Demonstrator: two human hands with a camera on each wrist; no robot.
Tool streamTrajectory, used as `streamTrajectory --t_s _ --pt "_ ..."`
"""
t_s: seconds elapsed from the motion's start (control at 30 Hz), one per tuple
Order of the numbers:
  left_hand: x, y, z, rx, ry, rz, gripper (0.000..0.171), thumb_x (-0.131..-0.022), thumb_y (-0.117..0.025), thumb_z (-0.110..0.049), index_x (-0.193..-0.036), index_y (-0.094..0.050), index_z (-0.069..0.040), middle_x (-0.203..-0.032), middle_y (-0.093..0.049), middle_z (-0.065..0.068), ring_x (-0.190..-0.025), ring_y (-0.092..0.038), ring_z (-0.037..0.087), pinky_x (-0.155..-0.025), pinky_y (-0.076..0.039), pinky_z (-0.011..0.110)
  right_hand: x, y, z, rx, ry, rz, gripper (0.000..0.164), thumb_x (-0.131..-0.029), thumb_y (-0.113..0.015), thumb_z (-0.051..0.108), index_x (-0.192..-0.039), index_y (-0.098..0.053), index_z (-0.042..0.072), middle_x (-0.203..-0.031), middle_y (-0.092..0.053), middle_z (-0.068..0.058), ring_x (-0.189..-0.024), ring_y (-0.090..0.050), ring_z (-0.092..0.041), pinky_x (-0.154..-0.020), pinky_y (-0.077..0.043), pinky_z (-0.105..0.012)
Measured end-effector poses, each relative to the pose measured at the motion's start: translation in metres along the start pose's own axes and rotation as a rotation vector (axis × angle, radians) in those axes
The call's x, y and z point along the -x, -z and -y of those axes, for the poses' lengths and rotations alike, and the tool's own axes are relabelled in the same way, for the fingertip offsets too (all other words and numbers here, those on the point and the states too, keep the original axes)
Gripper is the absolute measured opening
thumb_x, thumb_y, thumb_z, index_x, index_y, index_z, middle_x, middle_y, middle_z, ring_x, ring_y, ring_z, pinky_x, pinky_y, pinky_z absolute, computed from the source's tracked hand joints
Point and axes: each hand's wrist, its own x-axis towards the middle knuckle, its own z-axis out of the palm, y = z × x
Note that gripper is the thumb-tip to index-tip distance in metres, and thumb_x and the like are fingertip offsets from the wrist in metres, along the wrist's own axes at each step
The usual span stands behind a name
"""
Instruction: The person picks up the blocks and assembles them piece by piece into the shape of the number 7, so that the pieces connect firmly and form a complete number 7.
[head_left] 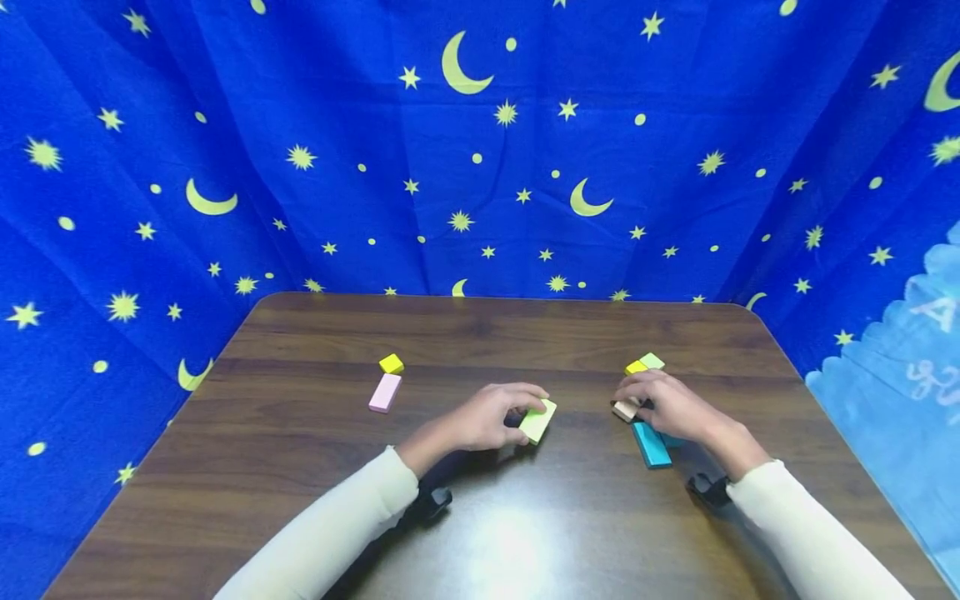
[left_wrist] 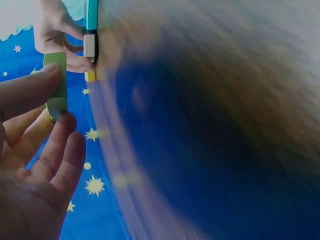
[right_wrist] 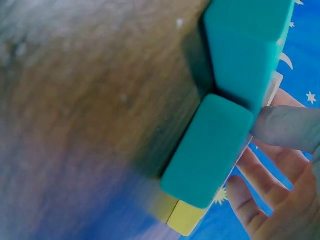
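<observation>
My left hand (head_left: 491, 419) pinches a light yellow-green block (head_left: 537, 422) between thumb and fingers, near the middle of the table. The left wrist view shows that block (left_wrist: 56, 82) upright, with the thumb lying across it. Over on the right, my right hand (head_left: 671, 404) grips a beige block (head_left: 624, 410), its thumb on one side and fingers on the other. Teal blocks (head_left: 651, 446) lie just below this hand, one partly hidden under it. A yellow block (head_left: 635, 367) and a pale green block (head_left: 652, 361) sit beyond its fingers.
On the left part of the brown wooden table (head_left: 315, 467) lie a pink block (head_left: 386, 392) and a yellow block (head_left: 392, 363), close together. A blue curtain (head_left: 360, 225) with moons and stars hangs behind the table's far edge and along its sides.
</observation>
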Motion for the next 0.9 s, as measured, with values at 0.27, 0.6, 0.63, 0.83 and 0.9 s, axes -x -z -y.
streamTrajectory --t_s 0.27,0.6,0.63,0.83,0.9 --pt "0.029 0.004 0.008 -0.039 0.005 0.028 0.044 -0.082 -0.078 -0.009 -0.125 -0.066 -0.007 -0.144 -0.058 0.007 -0.132 -0.056 0.024 -0.110 -0.046 0.040 -0.005 0.006 0.005 -0.001 0.003 0.003 0.031 -0.081 -0.072 -0.004 -0.107 -0.076 0.012 -0.107 -0.072 -0.005 -0.103 -0.066 -0.030 -0.091 -0.053 -0.051" --pt "0.049 0.004 0.017 -0.094 0.026 0.040 0.043 -0.080 -0.078 -0.007 -0.122 -0.067 -0.006 -0.141 -0.059 0.011 -0.128 -0.059 0.028 -0.108 -0.048 0.043 -0.007 0.009 0.006 -0.005 0.012 -0.012 0.032 -0.080 -0.073 -0.005 -0.106 -0.076 0.014 -0.105 -0.072 -0.004 -0.101 -0.067 -0.028 -0.089 -0.054 -0.049" --pt "0.050 0.004 0.018 -0.094 0.033 0.043 0.043 -0.080 -0.078 -0.007 -0.122 -0.067 -0.006 -0.141 -0.059 0.011 -0.128 -0.059 0.028 -0.108 -0.048 0.044 -0.007 0.009 0.006 -0.006 0.011 -0.009 0.032 -0.080 -0.073 -0.005 -0.107 -0.076 0.014 -0.105 -0.072 -0.004 -0.102 -0.067 -0.028 -0.088 -0.054 -0.049" --pt "0.054 0.005 0.022 -0.082 0.068 0.064 0.040 -0.081 -0.078 -0.006 -0.120 -0.068 -0.006 -0.141 -0.059 0.011 -0.126 -0.059 0.029 -0.107 -0.048 0.046 -0.009 0.011 0.008 -0.009 -0.010 0.009 0.033 -0.081 -0.072 -0.006 -0.109 -0.075 0.012 -0.108 -0.071 -0.008 -0.104 -0.066 -0.031 -0.088 -0.054 -0.051" --pt "0.056 0.005 0.022 -0.090 0.063 0.064 0.039 -0.081 -0.078 -0.006 -0.119 -0.068 -0.006 -0.140 -0.060 0.011 -0.125 -0.060 0.029 -0.106 -0.048 0.046 -0.010 0.012 0.009 -0.007 -0.024 0.018 0.032 -0.082 -0.072 -0.005 -0.110 -0.075 0.011 -0.110 -0.071 -0.009 -0.105 -0.066 -0.032 -0.089 -0.054 -0.052"
